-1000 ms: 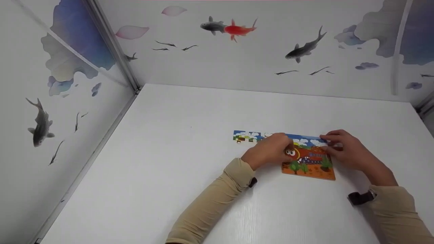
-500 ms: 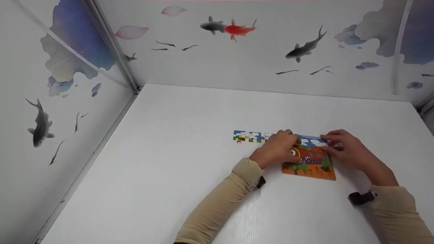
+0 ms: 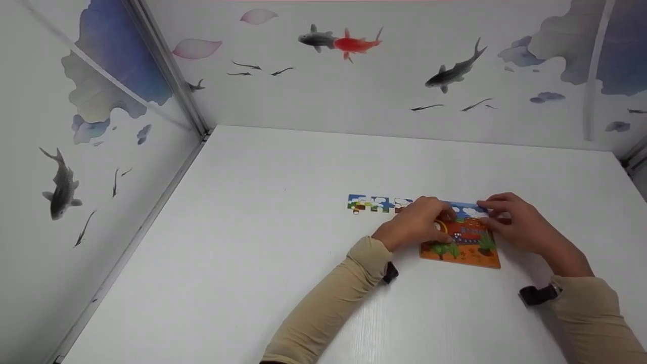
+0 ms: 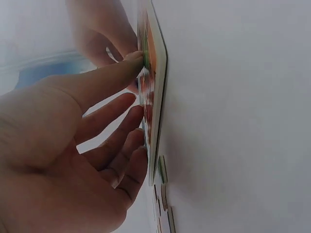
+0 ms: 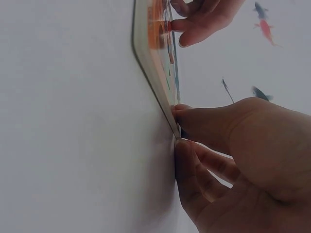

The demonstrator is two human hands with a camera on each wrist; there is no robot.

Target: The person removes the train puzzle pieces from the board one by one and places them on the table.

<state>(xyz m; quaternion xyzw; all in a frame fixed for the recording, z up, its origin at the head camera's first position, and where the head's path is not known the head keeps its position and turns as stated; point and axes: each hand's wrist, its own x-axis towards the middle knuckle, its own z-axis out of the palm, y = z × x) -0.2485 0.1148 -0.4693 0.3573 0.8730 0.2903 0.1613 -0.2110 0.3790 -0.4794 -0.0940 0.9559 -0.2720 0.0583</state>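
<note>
My right hand (image 3: 518, 225) pinches the board (image 3: 462, 254); my left hand (image 3: 413, 221), thumb apart, touches it. A leftward slip could scatter the pieces (image 3: 380, 206).

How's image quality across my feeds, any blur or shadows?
Head: puzzle board picture readable, lighting fairly even. Left wrist: board nearly edge-on, print foreshortened, background hazy. Right wrist: dim, print soft, shadow on the table beside the right hand.
</note>
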